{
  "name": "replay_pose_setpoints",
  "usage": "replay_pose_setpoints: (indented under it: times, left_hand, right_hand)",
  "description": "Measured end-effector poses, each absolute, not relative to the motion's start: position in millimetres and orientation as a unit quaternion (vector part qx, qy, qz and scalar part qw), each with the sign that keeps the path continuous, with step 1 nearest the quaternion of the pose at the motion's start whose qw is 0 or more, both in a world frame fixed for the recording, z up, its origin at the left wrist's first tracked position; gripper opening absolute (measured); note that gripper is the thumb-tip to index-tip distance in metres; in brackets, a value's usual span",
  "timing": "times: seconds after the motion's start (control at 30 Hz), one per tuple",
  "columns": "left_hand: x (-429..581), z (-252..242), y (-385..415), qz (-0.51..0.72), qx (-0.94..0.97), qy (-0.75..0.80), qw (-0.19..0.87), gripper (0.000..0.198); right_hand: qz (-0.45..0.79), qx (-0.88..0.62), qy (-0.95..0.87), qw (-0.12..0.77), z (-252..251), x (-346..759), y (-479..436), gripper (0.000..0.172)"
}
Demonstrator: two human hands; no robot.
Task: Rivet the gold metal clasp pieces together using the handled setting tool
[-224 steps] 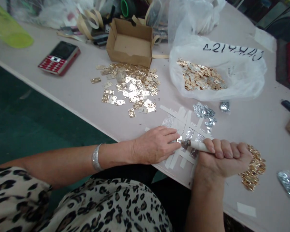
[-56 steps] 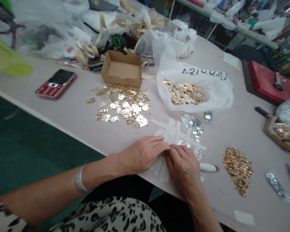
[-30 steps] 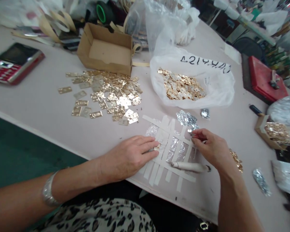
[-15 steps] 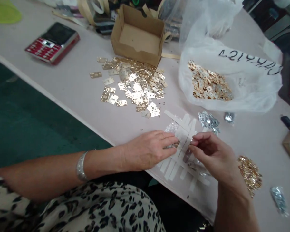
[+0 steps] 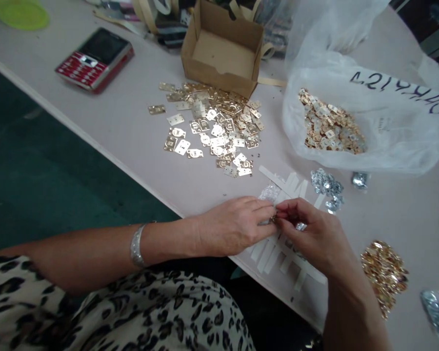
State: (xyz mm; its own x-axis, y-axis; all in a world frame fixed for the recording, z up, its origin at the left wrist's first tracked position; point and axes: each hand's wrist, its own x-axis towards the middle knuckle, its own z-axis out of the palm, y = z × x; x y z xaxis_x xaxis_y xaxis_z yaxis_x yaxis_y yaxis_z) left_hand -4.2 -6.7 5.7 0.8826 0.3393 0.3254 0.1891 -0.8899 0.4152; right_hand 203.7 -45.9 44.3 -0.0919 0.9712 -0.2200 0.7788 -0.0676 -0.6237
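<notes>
- Right hand (image 5: pixel 310 236): fingertips pinched on a small gold metal part (image 5: pixel 274 219), above the white tape strips (image 5: pixel 269 251).
- Left hand (image 5: pixel 234 226): fingers together, tips at the part; grip unclear.
- Close fingertip work seems best at this size.
- Gold metal plates (image 5: pixel 212 134) lie far left; silver washers (image 5: pixel 325 183) far right.

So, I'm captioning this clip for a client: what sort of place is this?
Most likely a small workshop doing hand assembly of metal hardware. Loose gold-coloured metal plates lie spread on the table, more fill a plastic bag marked with a handwritten code, and white tape strips lie criss-crossed on the tabletop.
</notes>
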Motion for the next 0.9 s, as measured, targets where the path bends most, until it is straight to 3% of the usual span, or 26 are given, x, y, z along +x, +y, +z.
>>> replay_pose_setpoints:
  times: [0.1,0.3,0.43,0.5,0.57,0.63,0.7,0.77,0.9]
  left_hand:
    - [-5,5,-7,0.207,0.953,0.138,0.172,0.021]
    - [-7,2,-9,0.249,0.946,0.139,0.153,0.024]
    - [-5,1,-10,0.218,0.955,0.144,0.137,0.026]
    - [-4,2,-10,0.205,0.96,0.145,0.126,0.027]
    - [-4,4,-10,0.193,0.965,0.141,0.11,0.027]
    - [-4,6,-8,0.184,0.969,0.134,0.093,0.027]
    - [-5,7,-6,0.183,0.972,0.123,0.08,0.026]
    - [-5,6,-4,0.192,0.972,0.116,0.073,0.025]
    - [-5,2,-2,0.216,0.967,0.115,0.066,0.024]
  right_hand:
    - [0.253,-0.667,-0.683,0.157,53,205,-56,0.015]
    - [0.119,-0.688,-0.704,0.13,46,246,-116,0.036]
    - [0.113,-0.68,-0.707,0.157,32,252,-146,0.026]
    - [0.11,-0.728,-0.636,0.232,36,243,-149,0.023]
    - [0.088,-0.759,-0.505,0.401,45,231,-144,0.022]
    - [0.102,-0.692,-0.358,0.619,55,222,-134,0.019]
    - [0.182,-0.559,-0.234,0.774,59,218,-119,0.018]
    - [0.29,-0.452,-0.144,0.831,53,217,-105,0.018]
    - [0.401,-0.352,-0.046,0.845,30,215,-84,0.042]
